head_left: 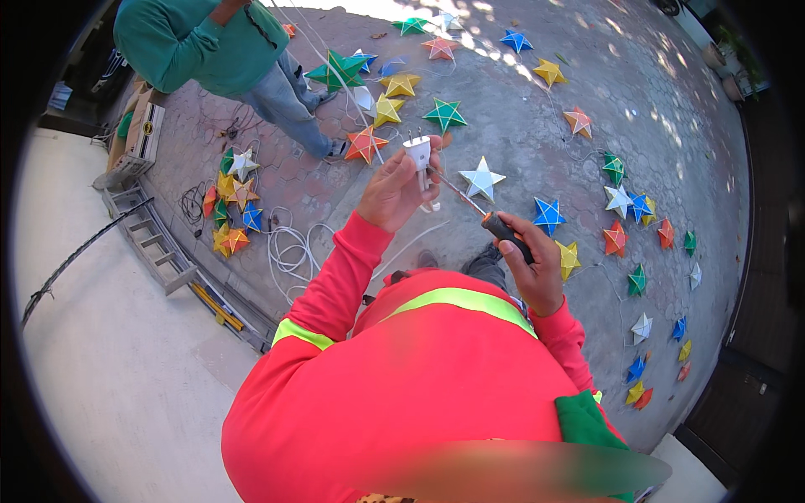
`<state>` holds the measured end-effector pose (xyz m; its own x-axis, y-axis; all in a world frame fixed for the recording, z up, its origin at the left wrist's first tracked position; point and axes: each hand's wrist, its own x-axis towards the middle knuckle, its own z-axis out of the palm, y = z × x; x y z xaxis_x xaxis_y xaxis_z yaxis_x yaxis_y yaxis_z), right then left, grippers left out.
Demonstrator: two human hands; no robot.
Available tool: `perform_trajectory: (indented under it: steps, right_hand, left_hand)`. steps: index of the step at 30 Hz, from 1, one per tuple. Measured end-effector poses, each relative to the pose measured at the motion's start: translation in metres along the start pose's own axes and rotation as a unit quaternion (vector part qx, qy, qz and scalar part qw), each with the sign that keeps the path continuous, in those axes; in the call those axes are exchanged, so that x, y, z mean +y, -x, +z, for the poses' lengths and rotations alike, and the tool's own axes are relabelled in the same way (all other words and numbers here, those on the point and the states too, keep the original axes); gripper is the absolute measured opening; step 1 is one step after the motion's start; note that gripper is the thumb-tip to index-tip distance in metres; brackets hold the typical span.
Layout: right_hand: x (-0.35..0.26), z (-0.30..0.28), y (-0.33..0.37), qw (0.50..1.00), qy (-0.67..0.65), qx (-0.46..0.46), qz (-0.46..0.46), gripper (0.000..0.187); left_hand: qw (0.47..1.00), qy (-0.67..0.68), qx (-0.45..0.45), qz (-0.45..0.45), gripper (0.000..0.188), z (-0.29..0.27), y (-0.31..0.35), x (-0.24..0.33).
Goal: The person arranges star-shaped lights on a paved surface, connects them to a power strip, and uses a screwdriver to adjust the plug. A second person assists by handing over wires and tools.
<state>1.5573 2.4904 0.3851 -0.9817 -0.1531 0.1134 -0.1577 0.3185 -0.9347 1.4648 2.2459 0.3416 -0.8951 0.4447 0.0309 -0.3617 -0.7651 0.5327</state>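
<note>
Held up in front of my chest is a white electrical plug (pixel 417 152) with its metal prongs pointing away from me. My left hand (pixel 392 191) is closed around it, and a white cord hangs below the fingers. My right hand (pixel 538 261) grips a screwdriver (pixel 508 235) by its black and orange handle. The screwdriver's thin shaft slants up and left, its tip at the side of the plug; whether it sits in a screw is too small to tell. Beyond the hands, a white star lantern (pixel 482 179) lies on the pavement.
Many coloured star lanterns, such as a green one (pixel 636 281), lie strung by wires across the pavement (pixel 520 101). A person in a green shirt (pixel 205 50) stands at the upper left. White cable (pixel 289 251) lies coiled near a ladder (pixel 151 243) and a cardboard box (pixel 138 138).
</note>
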Motion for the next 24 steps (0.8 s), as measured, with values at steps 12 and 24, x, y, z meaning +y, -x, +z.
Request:
perform_trajectory:
  steps: [12, 24]
  right_hand:
    - [-0.015, -0.003, -0.006, 0.971, -0.167, -0.063, 0.159, 0.032]
    - [-0.023, -0.015, -0.011, 0.934, -0.234, -0.082, 0.259, 0.032]
  left_hand:
    - [0.994, -0.106, 0.009, 0.024, 0.048, -0.010, 0.010, 0.001]
    - [0.963, -0.268, 0.014, 0.001, 0.040, -0.018, 0.008, 0.002]
